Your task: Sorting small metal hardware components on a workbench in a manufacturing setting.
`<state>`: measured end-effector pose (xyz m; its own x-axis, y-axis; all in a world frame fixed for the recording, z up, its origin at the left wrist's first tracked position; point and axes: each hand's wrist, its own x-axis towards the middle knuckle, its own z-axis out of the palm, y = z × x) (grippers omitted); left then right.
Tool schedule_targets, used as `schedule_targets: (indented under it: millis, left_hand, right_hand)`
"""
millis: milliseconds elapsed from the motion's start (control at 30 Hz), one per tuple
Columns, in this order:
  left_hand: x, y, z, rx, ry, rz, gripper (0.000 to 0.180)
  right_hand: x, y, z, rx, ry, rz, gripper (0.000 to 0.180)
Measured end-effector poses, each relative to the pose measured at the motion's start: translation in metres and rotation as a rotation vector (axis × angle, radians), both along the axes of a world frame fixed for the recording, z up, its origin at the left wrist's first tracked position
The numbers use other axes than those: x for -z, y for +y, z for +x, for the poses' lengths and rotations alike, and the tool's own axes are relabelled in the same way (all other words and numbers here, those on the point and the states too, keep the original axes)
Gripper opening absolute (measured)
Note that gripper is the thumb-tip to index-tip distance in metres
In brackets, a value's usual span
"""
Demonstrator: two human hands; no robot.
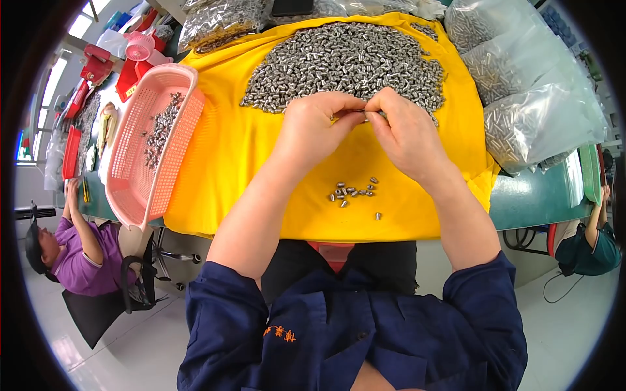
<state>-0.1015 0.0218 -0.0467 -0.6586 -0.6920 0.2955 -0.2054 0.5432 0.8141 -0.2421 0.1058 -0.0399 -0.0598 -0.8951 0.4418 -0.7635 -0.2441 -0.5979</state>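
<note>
My left hand and my right hand meet above the yellow cloth, fingertips pinched together. Whatever sits between the fingertips is mostly hidden; only a tiny dark and shiny bit shows. Just beyond my fingers spreads a large heap of small silvery metal cylinders. Nearer to me, between my forearms, several loose metal cylinders lie scattered on the cloth. One single cylinder rests apart from them, closer to the table's front edge.
Left of the cloth stands a pink plastic basket with metal pieces inside. Clear bags of metal pins line the right side, and more filled bags sit at the back beside a black phone. Co-workers sit at far left and far right.
</note>
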Motion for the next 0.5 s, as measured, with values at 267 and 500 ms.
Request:
schedule_targets:
  millis: [267, 500]
  left_hand:
    - [0.003, -0.009, 0.008, -0.034, -0.044, -0.052, 0.014]
    - [0.009, -0.017, 0.007, 0.034, 0.116, 0.097, 0.009]
  right_hand:
    - [-0.008, 0.002, -0.004, 0.05, -0.121, 0.031, 0.004]
    - [-0.014, 0.004, -0.013, 0.096, -0.262, -0.074, 0.004]
